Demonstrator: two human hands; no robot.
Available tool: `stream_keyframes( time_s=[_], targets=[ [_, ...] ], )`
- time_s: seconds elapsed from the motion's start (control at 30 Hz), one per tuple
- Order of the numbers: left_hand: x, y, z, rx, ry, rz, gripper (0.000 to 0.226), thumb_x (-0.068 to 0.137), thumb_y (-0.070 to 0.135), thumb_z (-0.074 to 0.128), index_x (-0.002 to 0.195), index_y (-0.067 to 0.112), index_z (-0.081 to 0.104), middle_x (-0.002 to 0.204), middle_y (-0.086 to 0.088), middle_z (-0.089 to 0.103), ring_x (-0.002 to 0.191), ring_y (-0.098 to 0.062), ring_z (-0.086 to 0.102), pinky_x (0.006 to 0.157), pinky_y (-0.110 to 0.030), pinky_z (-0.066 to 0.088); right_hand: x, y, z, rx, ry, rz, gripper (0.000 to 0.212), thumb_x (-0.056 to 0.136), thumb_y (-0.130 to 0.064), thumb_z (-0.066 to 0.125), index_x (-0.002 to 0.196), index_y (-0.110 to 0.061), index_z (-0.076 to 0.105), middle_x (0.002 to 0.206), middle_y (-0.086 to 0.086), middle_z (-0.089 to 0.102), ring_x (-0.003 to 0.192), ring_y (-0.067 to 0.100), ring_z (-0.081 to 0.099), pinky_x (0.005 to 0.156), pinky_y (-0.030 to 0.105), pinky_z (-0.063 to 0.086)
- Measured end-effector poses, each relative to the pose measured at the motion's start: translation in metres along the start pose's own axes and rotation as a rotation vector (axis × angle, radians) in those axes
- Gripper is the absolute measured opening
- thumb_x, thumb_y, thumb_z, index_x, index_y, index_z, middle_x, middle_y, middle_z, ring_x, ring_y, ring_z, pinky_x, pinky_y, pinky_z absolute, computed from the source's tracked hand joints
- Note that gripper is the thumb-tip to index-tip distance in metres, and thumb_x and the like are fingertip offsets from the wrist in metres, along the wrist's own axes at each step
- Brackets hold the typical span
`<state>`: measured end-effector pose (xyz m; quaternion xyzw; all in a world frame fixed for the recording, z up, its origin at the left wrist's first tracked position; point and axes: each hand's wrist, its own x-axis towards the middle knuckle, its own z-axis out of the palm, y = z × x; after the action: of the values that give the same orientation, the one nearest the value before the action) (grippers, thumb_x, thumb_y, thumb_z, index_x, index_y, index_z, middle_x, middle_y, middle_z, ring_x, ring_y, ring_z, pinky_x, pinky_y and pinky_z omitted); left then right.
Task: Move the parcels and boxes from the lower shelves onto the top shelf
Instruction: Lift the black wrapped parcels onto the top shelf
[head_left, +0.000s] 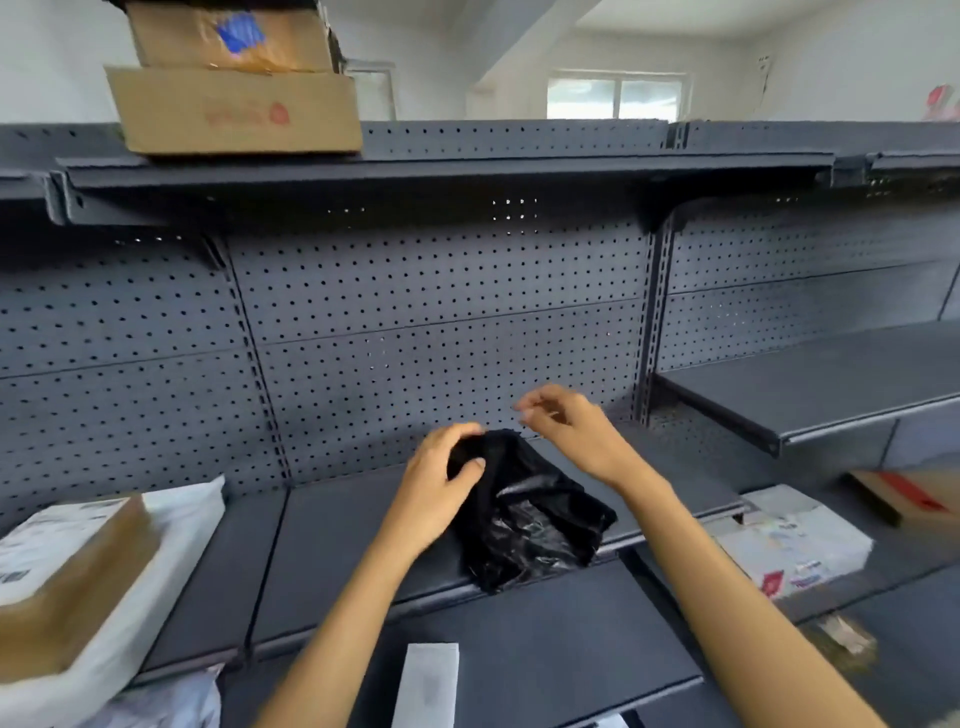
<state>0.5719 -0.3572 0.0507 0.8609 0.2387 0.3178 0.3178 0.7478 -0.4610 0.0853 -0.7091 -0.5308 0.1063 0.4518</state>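
While most of the job looks undone, the nearest shelf, bottom of frame, holds a slim white box (426, 686) lying flat, plus a crumpled pale mailer (171, 699) at lower left. Neither is touched yet.

One level up, on the lower shelf (332, 530) in front of the person, sits a black plastic parcel (524, 514), glossy & wrinkled, w/ its near edge hanging over the shelf lip. Left hand (441, 483) grips the parcel's upper-left corner, thumb on the near face, fingers curled over the top. Right hand (566, 426) hovers just behind & right of the parcel, fingers loosely bent, holding nothing, not touching the plastic as far as I can tell. So this parcel looks like the one in hand: gripped but not lifted clear.

Same level, far left: a brown box w/ white label (67, 577) lies on a big white poly mailer (171, 525). To the right, a white printed mailer (789, 545) lies on a lower shelf, a small brownish packet near it (blurred), & a cardboard box w/ red print (914, 499) is tucked under the right bay's mid shelf.

Farthest & highest, the top shelf (519, 163) carries a flat cardboard box (234, 109) at left, w/ a second taped box (228, 36) stacked on it. Rest of that shelf has room.

Est. progress: approx. 2 items up, at least 7 below; early stage.
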Motion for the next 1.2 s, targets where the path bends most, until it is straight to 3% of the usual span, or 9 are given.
stream_keyframes(
  time_s=[0.13,0.27,0.43,0.53,0.6,0.67,0.77,0.87,1.2],
  targets=[
    [0.004,-0.021,0.054,-0.103,-0.013,-0.295,0.049,0.1,0.028,0.058,0.146,0.028,0.041,0.158,-0.002,0.027,0.145,-0.019,0.03,0.112,-0.033,0.028,0.0,0.065,0.019,-0.058,-0.15,0.165,0.045,0.101,-0.029,0.059,0.143,-0.021,0.045,0.143,0.008,0.049,0.131,0.025,0.048,0.101,0.031,0.039],
    [0.006,-0.031,0.087,-0.167,0.085,-0.425,0.061,0.096,0.026,0.064,0.15,0.027,0.034,0.164,-0.007,0.008,0.15,-0.023,0.02,0.116,-0.036,0.024,0.002,0.105,0.033,-0.015,-0.248,0.225,0.053,0.099,-0.032,0.061,0.147,-0.026,0.039,0.144,0.014,0.046,0.132,0.033,0.049,0.108,0.042,0.043],
    [0.007,-0.034,0.1,-0.201,0.193,-0.473,0.067,0.094,0.029,0.066,0.152,0.026,0.032,0.16,-0.007,0.014,0.144,-0.024,0.031,0.106,-0.028,0.027,0.006,0.118,0.043,0.224,-0.26,0.258,0.048,0.101,-0.032,0.058,0.146,-0.024,0.04,0.141,0.009,0.054,0.127,0.029,0.057,0.107,0.045,0.048],
    [0.006,-0.035,0.105,-0.247,0.226,-0.527,0.073,0.093,0.034,0.067,0.153,0.032,0.026,0.157,-0.006,0.014,0.142,-0.026,0.033,0.108,-0.032,0.03,0.008,0.125,0.046,0.337,-0.3,0.296,0.05,0.102,-0.033,0.056,0.147,-0.028,0.037,0.14,0.009,0.057,0.123,0.027,0.061,0.107,0.047,0.049],
    [0.005,-0.034,0.108,-0.294,0.237,-0.573,0.073,0.093,0.039,0.066,0.153,0.037,0.024,0.155,-0.006,0.015,0.142,-0.027,0.032,0.106,-0.032,0.03,0.009,0.127,0.044,0.401,-0.331,0.325,0.052,0.103,-0.034,0.055,0.15,-0.03,0.034,0.136,0.006,0.059,0.117,0.024,0.063,0.102,0.04,0.053],
    [0.002,-0.034,0.112,-0.341,0.254,-0.616,0.072,0.093,0.045,0.064,0.153,0.042,0.024,0.155,-0.007,0.019,0.142,-0.027,0.033,0.109,-0.035,0.031,0.007,0.128,0.042,0.452,-0.363,0.345,0.054,0.102,-0.036,0.055,0.151,-0.033,0.032,0.131,0.0,0.058,0.109,0.015,0.064,0.088,0.026,0.055],
    [-0.002,-0.031,0.117,-0.416,0.275,-0.612,0.064,0.092,0.051,0.061,0.148,0.047,0.03,0.154,0.0,0.038,0.136,-0.022,0.044,0.113,-0.043,0.039,0.003,0.125,0.041,0.489,-0.363,0.372,0.056,0.101,-0.038,0.056,0.152,-0.038,0.032,0.135,-0.002,0.054,0.113,0.016,0.06,0.081,0.018,0.05],
    [-0.001,-0.024,0.116,-0.448,0.289,-0.588,0.06,0.096,0.045,0.058,0.15,0.043,0.033,0.148,0.005,0.049,0.127,-0.016,0.052,0.109,-0.038,0.043,-0.001,0.12,0.039,0.506,-0.325,0.383,0.059,0.099,-0.037,0.059,0.152,-0.039,0.034,0.143,0.002,0.053,0.12,0.021,0.059,0.095,0.029,0.051],
    [0.009,0.05,0.042,-0.397,0.227,-0.39,0.063,0.094,0.059,0.051,0.151,0.053,0.025,0.155,0.016,0.039,0.14,-0.014,0.042,0.116,-0.046,0.035,0.0,0.029,-0.021,0.257,-0.172,0.161,0.065,0.097,-0.051,0.053,0.156,-0.042,0.028,0.147,-0.002,0.053,0.132,0.023,0.053,0.111,0.04,0.042]
  ],
)
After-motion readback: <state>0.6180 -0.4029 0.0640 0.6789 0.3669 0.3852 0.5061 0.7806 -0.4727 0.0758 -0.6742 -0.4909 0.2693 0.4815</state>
